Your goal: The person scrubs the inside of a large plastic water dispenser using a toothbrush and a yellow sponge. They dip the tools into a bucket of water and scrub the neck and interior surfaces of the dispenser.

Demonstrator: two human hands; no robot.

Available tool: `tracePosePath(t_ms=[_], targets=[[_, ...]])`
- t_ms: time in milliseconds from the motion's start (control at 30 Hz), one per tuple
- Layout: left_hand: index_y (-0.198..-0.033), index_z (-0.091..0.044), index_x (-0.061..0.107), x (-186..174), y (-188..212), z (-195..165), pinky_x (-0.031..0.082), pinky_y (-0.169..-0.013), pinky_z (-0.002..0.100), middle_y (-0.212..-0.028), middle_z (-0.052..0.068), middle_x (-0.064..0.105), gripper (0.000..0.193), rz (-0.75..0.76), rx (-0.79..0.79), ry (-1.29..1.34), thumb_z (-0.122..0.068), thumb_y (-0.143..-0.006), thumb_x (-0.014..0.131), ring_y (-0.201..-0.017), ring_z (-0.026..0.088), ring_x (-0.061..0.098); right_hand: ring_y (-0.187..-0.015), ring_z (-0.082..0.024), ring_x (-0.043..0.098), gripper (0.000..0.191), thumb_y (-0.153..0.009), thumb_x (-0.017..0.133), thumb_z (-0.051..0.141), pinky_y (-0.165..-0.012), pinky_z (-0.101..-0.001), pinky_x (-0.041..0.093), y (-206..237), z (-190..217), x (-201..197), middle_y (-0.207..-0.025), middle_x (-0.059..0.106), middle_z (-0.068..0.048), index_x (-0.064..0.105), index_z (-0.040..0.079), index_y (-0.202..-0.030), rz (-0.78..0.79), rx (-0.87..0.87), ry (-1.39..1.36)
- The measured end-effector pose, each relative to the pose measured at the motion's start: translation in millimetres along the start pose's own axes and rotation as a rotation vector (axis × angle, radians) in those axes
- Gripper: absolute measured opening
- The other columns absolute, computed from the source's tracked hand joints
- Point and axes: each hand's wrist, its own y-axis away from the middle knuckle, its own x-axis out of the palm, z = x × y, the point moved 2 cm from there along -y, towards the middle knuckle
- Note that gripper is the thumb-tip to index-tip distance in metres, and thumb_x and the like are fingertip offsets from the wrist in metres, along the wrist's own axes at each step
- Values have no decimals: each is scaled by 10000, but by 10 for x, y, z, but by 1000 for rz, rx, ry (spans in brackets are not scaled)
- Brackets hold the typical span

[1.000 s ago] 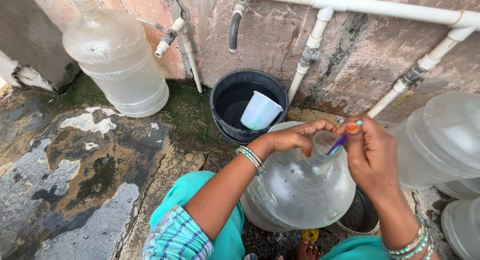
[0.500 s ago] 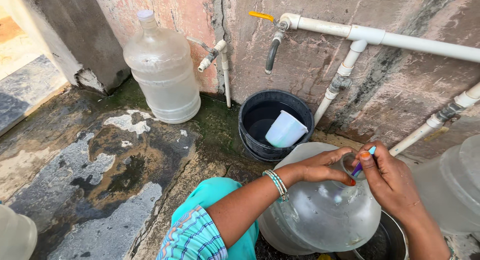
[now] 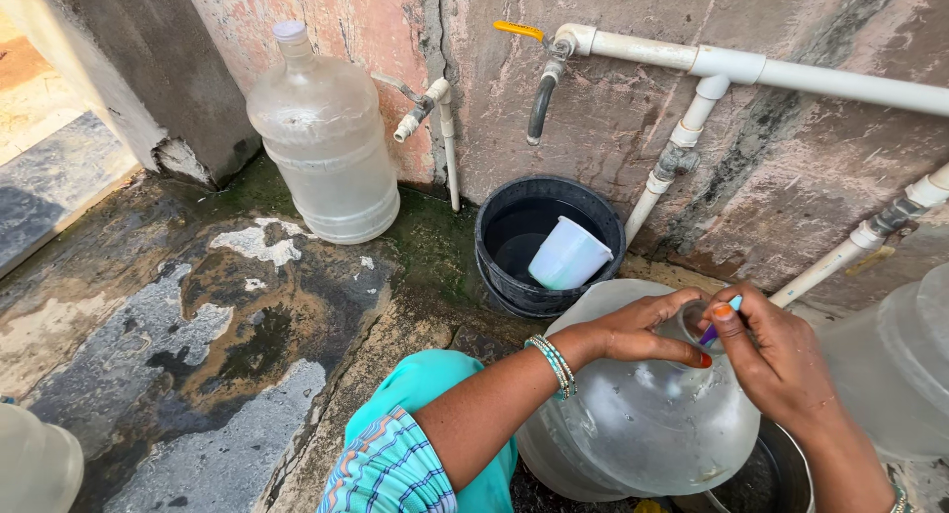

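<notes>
A large clear water jar [image 3: 643,414] leans in front of me over a metal basin [image 3: 766,478]. My left hand [image 3: 638,327] curls around the jar's neck, bangles on its wrist. My right hand [image 3: 776,360] pinches a thin blue and purple stick [image 3: 720,320] at the jar's mouth; its lower end is hidden inside the neck.
A black bucket [image 3: 494,246] with water and a white mug [image 3: 568,256] stands under a tap [image 3: 542,98] on white wall pipes. A capped clear jar [image 3: 321,147] stands at the wall to the left. More jars sit at the right edge [image 3: 905,365] and bottom left [image 3: 35,469]. The floor is wet and mossy.
The view has swung to the left and down, so the jar and both hands now sit lower right in frame. Both hands stay at the jar's neck with the stick.
</notes>
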Motion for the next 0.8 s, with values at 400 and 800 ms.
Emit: tracePosePath(t_ms=[400, 800], targets=[[-1299, -38, 600, 159, -193, 112, 465, -1054, 338, -1214, 96, 673, 451, -118, 39, 388, -259, -919, 704, -1171, 188, 621, -681, -175, 693, 225, -1046, 539, 231, -633, -344, 524, -1, -156, -17, -796, 743, -84, 621, 28, -995, -194, 15, -64], [-1275, -44, 595, 167, -18, -27, 470, -1019, 351, -1165, 97, 669, 412, -154, -31, 266, -281, -948, 672, -1133, 194, 620, -693, -272, 683, 232, -1012, 547, 278, -642, -397, 516, 59, 83, 30, -798, 666, -100, 620, 63, -963, -135, -62, 102]])
